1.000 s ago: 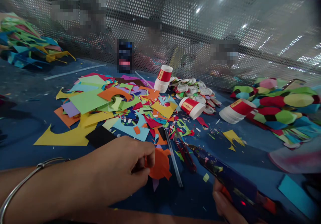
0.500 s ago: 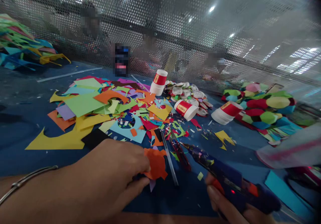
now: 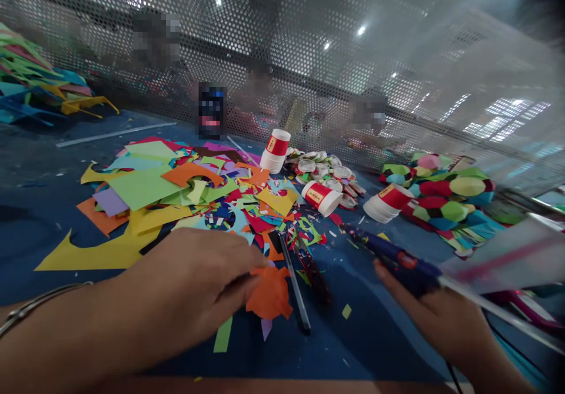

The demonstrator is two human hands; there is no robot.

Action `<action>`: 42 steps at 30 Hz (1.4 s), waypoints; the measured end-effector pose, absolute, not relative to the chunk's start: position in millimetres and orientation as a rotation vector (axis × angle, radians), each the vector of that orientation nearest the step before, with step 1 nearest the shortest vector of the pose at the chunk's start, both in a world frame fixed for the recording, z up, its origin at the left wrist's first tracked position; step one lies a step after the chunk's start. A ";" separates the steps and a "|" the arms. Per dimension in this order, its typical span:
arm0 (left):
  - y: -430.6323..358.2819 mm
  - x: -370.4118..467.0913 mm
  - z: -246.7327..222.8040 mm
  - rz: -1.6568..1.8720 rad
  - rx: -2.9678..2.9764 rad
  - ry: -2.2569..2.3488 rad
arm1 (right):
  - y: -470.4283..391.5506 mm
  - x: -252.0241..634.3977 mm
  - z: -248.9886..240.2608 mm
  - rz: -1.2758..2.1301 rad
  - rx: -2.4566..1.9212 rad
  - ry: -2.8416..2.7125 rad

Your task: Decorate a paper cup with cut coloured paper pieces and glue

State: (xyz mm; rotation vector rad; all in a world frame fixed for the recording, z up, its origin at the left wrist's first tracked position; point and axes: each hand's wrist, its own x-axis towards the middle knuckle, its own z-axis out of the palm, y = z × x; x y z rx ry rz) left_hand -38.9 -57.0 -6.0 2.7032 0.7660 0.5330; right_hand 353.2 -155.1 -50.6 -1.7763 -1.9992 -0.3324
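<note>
The right hand (image 3: pixel 450 317) was wrapped around a dark blue glue gun (image 3: pixel 399 258) right of centre in the frame, its long axis slanting from lower right up to upper left, nozzle toward the paper scraps (image 3: pixel 145 188) at centre left. A pale glue stick (image 3: pixel 498 311) ran out of its rear toward the lower right edge. The left hand (image 3: pixel 189 282), lower left of centre, had its fingers curled at the left edge of an orange paper cutout (image 3: pixel 270 297); whether they pinched it could not be told. This cutout was roundish with small tabs, and a purple point (image 3: pixel 266 328) showed below it, aimed at the bottom of the frame. Just right of it on the blue table (image 3: pixel 353 353), a clear stick (image 3: pixel 295 288) leaned from upper left to lower right, beside a dark red tool (image 3: pixel 313 270).
</note>
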 end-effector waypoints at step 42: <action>-56.6 -22.9 -21.7 0.695 2.591 0.679 | -89.7 232.3 24.7 0.618 -1.551 -2.234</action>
